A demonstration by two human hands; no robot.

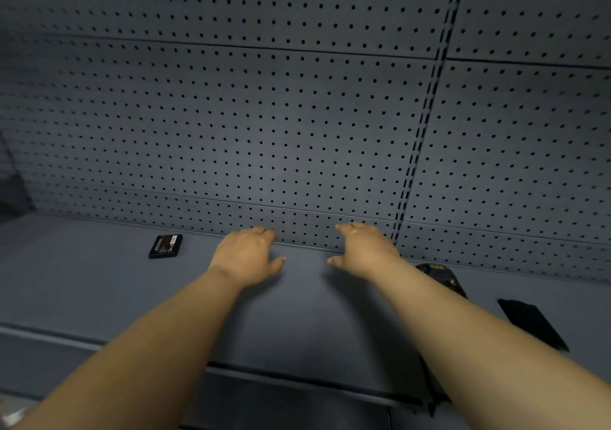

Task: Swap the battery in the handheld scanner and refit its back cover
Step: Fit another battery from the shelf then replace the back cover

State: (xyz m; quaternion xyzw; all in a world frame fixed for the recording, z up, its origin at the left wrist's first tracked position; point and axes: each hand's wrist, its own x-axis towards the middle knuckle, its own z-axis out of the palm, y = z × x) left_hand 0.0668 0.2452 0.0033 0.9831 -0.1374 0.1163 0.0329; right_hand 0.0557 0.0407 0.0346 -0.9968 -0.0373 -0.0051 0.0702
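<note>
A black battery [165,246] with a red label lies flat on the grey shelf [99,291], at the back left near the wall. My left hand [246,254] and my right hand [363,248] hover palm down over the middle of the shelf, fingers spread, holding nothing. The black handheld scanner [441,277] lies to the right, mostly hidden behind my right forearm. A flat black piece [530,322], possibly the back cover, lies further right on the shelf.
A grey pegboard wall [297,115] rises directly behind the shelf, with a slotted upright [426,125] right of centre. The shelf's front edge [297,380] runs across the bottom of the view. A dark object [13,195] sits at the far left.
</note>
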